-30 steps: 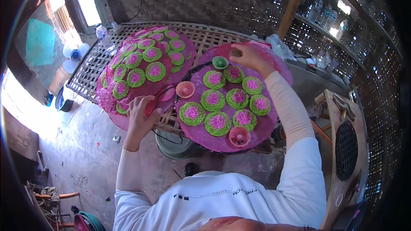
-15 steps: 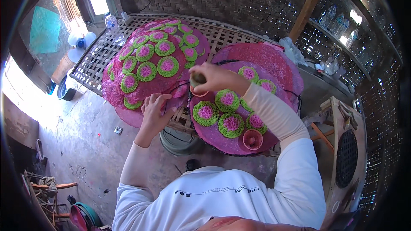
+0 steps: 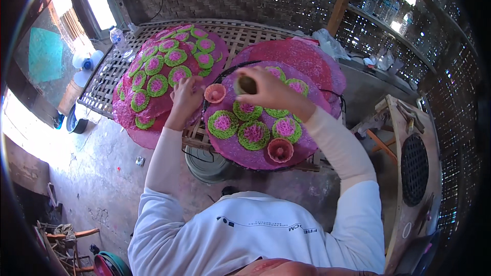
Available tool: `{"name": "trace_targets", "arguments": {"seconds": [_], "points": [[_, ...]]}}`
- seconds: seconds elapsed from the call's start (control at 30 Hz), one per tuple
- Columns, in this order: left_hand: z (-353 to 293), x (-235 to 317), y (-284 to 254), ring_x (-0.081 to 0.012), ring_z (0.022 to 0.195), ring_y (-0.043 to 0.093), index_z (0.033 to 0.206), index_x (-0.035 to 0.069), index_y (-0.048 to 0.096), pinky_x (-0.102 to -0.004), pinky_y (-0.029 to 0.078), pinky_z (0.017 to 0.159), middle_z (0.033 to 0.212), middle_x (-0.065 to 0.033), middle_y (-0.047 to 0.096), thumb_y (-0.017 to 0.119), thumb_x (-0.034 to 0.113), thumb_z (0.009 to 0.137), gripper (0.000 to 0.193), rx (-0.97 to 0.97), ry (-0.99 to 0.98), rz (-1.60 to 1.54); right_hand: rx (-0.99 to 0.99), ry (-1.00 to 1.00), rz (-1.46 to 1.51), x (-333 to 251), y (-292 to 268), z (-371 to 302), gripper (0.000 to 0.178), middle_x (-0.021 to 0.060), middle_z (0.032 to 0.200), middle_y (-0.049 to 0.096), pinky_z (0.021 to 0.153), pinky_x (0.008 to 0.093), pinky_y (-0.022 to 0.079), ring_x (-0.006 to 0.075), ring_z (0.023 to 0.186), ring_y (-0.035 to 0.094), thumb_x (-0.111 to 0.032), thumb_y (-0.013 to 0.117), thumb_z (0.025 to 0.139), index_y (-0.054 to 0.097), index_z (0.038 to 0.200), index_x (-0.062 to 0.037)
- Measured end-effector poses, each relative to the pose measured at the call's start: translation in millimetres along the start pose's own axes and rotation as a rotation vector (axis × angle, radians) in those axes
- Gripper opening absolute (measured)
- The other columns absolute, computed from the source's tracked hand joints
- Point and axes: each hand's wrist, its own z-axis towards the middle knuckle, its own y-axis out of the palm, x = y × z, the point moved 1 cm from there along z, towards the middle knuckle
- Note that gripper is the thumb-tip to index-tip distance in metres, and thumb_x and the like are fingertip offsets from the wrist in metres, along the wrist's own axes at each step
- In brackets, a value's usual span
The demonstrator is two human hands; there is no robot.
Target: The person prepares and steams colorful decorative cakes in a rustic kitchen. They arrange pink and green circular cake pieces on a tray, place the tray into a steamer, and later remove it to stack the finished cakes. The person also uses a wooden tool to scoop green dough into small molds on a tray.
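My right hand (image 3: 267, 90) is wrapped round a brownish-green hollow cup (image 3: 247, 85), its dark opening showing, held above a round purple-pink tray (image 3: 217, 133). Lacy green rounds with pink centres, such as this front round (image 3: 253, 134), lie on that tray. At its left edge sits a fluted pink cup mould (image 3: 215, 93); a second fluted mould (image 3: 281, 150) stands near the front edge. My left hand (image 3: 186, 99) rests at the right side of a pink domed heap (image 3: 125, 115), fingers apart, close to a green-and-pink round (image 3: 179, 74). Nothing shows in it.
Everything lies on a woven bamboo bench (image 3: 105, 84). Another red-pink round (image 3: 302, 64) lies behind the tray. A bottle (image 3: 118, 40) stands at the back left. Under the bench sits a lidded bucket (image 3: 207, 166); a wooden frame (image 3: 391, 122) stands on the right.
My right hand and its cup have lifted away from the fluted mould at the tray's left edge, moving right over the rounds. My left hand has shifted up the heap. The whole view has shifted somewhat.
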Motion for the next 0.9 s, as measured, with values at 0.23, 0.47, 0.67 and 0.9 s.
{"name": "trace_targets", "arguments": {"seconds": [0.23, 0.47, 0.67, 0.9], "points": [[23, 10, -18, -0.0266, 0.098, 0.048, 0.106, 0.018, 0.057, -0.0409, 0.034, 0.087, 0.099, -0.0047, 0.055, 0.059, 0.028, 0.076, 0.032, 0.162, -0.039, -0.133, -0.118, 0.021, -0.250, 7, 87, 58, 0.067, 0.0198, 0.105, 0.050, 0.085, 0.0407, 0.043, 0.0348, 0.097, 0.053, -0.029, 0.072, 0.064, 0.045, 0.121, -0.0073], [3, -17, -2, -0.0273, 0.097, 0.048, 0.099, 0.017, 0.061, -0.0408, 0.034, 0.087, 0.097, -0.0062, 0.055, 0.062, 0.031, 0.074, 0.029, 0.082, 0.001, -0.165, -0.077, -0.093, 0.052, -7, 5, 6, 0.061, 0.0158, 0.099, 0.050, 0.080, 0.0360, 0.044, 0.0277, 0.092, 0.055, -0.024, 0.068, 0.067, 0.045, 0.121, -0.0073], [-16, 31, 13, -0.0306, 0.109, 0.040, 0.104, 0.017, 0.060, -0.0490, 0.028, 0.091, 0.108, -0.0084, 0.049, 0.062, 0.036, 0.073, 0.037, -0.134, 0.087, 0.160, -0.372, 0.189, 0.039, -49, -39, -111, 0.062, 0.0147, 0.105, 0.047, 0.084, 0.0364, 0.042, 0.0288, 0.098, 0.051, -0.022, 0.069, 0.069, 0.042, 0.124, -0.0086], [1, 38, 23, -0.0336, 0.111, 0.038, 0.099, 0.013, 0.062, -0.0513, 0.025, 0.092, 0.110, -0.0125, 0.048, 0.060, 0.041, 0.073, 0.039, -0.225, 0.102, 0.351, -0.122, 0.104, -0.282, -49, 11, -159, 0.061, 0.0196, 0.120, 0.041, 0.085, 0.0423, 0.043, 0.0354, 0.103, 0.048, -0.024, 0.069, 0.069, 0.042, 0.123, -0.0125]]}}
